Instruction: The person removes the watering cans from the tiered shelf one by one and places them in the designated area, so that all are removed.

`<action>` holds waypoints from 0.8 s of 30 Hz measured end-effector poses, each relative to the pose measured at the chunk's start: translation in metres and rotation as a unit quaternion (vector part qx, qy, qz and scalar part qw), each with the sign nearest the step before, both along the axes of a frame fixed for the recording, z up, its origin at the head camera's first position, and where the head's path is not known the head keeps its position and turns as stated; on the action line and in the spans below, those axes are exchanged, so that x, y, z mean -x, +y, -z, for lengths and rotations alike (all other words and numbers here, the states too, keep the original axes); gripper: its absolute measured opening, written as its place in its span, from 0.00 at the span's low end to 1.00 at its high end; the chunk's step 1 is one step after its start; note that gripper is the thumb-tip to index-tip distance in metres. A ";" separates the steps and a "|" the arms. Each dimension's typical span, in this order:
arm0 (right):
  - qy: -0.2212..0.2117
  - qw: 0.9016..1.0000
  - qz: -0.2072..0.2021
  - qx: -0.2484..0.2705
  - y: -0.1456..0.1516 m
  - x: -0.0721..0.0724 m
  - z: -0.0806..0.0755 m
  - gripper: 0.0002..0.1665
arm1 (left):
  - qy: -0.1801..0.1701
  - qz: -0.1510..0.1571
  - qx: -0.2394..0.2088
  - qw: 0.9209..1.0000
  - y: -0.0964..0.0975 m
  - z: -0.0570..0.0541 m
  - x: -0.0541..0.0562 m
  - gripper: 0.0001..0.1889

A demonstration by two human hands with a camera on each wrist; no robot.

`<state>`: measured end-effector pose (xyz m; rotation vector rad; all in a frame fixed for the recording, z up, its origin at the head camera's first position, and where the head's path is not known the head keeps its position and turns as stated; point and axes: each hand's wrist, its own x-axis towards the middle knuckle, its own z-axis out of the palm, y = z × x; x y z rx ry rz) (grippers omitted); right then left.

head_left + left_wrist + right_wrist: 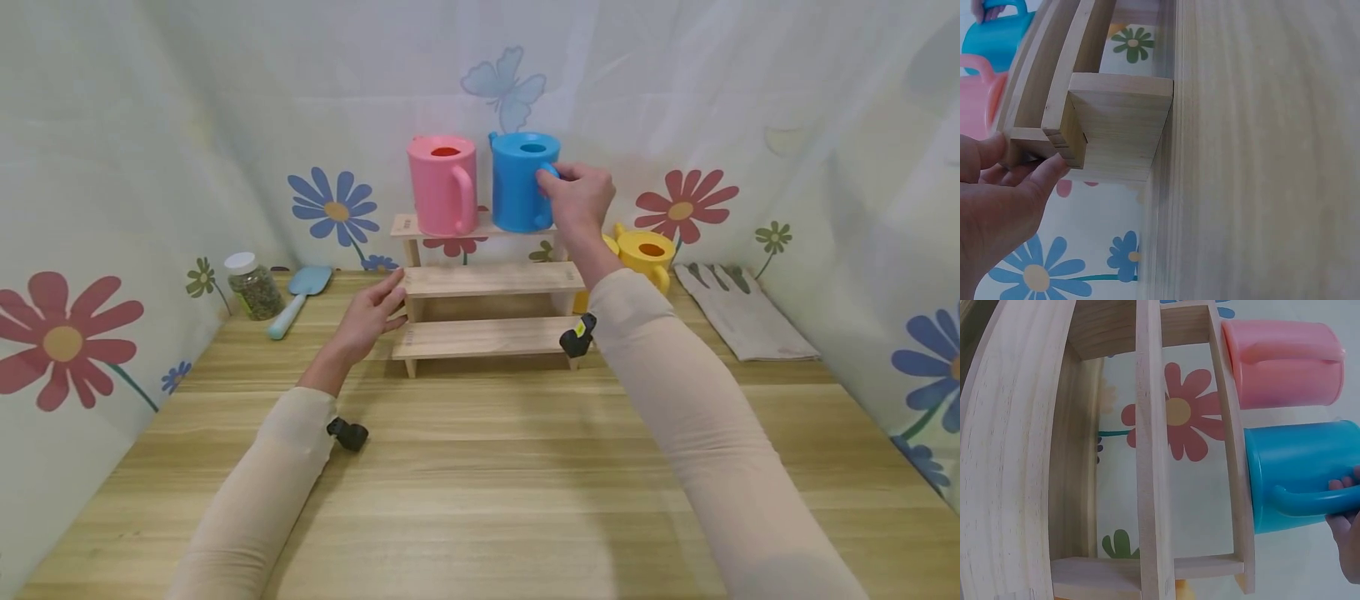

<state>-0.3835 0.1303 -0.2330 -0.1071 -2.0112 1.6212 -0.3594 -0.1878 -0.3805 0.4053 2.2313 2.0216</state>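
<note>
A blue watering can (516, 187) stands on the top tier of a three-tier wooden shelf (487, 281). My right hand (581, 198) grips its handle near the upper end; the right wrist view shows the fingers curled around the blue handle (1310, 503). Beside it on the same tier, a pink watering can (441, 187) stands upright with its handle facing forward. At the shelf's left end, my left hand (367, 317) touches the side of the middle tier. In the left wrist view its thumb and fingers (1047, 178) rest against the wooden end pieces, fairly straight.
Yellow watering cans (647, 250) stand on the table behind my right forearm. A pair of gloves (742, 308) lies at the right. On the left are a white-lidded jar (255, 287) and a light-blue hand trowel (300, 300). A flowered curtain (225, 125) hangs behind.
</note>
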 end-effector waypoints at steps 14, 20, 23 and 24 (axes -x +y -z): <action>0.010 1.000 -0.018 0.011 0.036 -0.022 -0.006 0.21 | 0.002 0.015 -0.008 1.000 0.007 -0.003 0.002 0.29; 0.019 1.000 -0.010 0.014 0.065 -0.039 -0.006 0.22 | 0.000 0.014 -0.002 1.000 0.007 -0.004 0.000 0.29; 0.014 1.000 0.004 0.015 0.079 -0.046 -0.005 0.22 | -0.002 0.011 0.003 1.000 0.005 -0.004 0.000 0.29; 0.012 1.000 0.009 0.018 0.083 -0.047 -0.004 0.22 | -0.002 0.010 0.005 1.000 0.004 -0.004 0.000 0.29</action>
